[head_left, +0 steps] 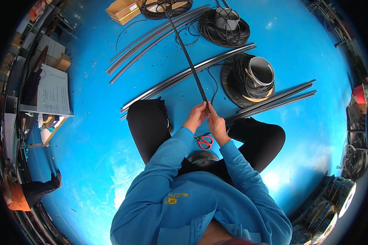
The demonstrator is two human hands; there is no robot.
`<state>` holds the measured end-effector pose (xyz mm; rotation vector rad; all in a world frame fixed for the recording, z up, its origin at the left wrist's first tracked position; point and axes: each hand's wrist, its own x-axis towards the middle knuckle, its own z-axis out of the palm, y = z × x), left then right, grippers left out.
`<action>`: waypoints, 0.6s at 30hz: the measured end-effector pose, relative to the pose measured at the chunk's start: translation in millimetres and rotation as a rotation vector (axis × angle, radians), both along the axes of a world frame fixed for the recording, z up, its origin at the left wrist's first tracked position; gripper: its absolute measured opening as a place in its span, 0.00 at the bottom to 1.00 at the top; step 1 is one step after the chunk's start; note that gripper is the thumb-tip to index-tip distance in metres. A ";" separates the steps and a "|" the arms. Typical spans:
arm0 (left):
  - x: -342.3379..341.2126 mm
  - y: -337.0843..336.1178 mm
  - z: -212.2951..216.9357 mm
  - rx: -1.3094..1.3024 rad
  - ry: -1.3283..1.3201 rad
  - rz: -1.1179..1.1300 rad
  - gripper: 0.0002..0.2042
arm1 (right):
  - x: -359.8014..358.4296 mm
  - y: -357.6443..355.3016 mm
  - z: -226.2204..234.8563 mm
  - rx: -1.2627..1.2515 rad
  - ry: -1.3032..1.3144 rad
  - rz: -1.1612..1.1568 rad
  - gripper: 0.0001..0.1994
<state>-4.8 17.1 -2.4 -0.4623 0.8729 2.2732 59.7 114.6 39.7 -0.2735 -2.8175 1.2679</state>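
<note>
My left hand is closed around the near end of a long, thin black strip, which stretches away from me across the floor. Close beside it, my right hand pinches at the same end, its fingertips almost touching the left ones. A black rubber cord curves from a spool toward my hands; how it meets the strip is hidden by my fingers. Just below my hands, between my legs, lie scissors with red handles.
Bundles of grey-black profiles lie on the blue floor ahead, with more profiles at right. Another cord spool and a cardboard box stand farther off. A person in orange is at far left, near shelving.
</note>
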 end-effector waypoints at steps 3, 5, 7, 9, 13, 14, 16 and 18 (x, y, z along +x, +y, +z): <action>6.6 4.9 -2.8 -0.012 0.002 -0.033 0.09 | -2.3 2.9 1.4 -0.040 0.084 -0.019 0.20; 10.6 5.2 -5.3 -0.029 -0.007 -0.083 0.08 | -5.9 3.1 4.0 -0.090 0.121 -0.072 0.20; 9.7 1.6 -7.2 -0.014 0.018 -0.065 0.09 | -6.0 1.2 6.7 -0.108 0.059 -0.057 0.20; 5.6 -2.0 -7.8 0.037 0.031 -0.055 0.10 | -2.1 -1.2 8.4 -0.139 -0.004 -0.069 0.20; 3.0 -0.5 -4.7 0.033 0.016 -0.037 0.09 | 3.8 -1.2 8.7 -0.125 0.011 -0.044 0.19; 4.8 1.2 -3.5 0.016 0.004 -0.033 0.09 | 3.2 -0.4 8.4 -0.112 0.034 -0.032 0.19; 7.2 2.4 -0.9 -0.006 -0.005 -0.038 0.09 | -0.3 0.8 8.6 -0.105 0.059 -0.027 0.19; 9.1 2.7 0.3 -0.041 -0.014 -0.044 0.09 | -4.8 0.8 9.6 -0.132 -0.012 -0.042 0.19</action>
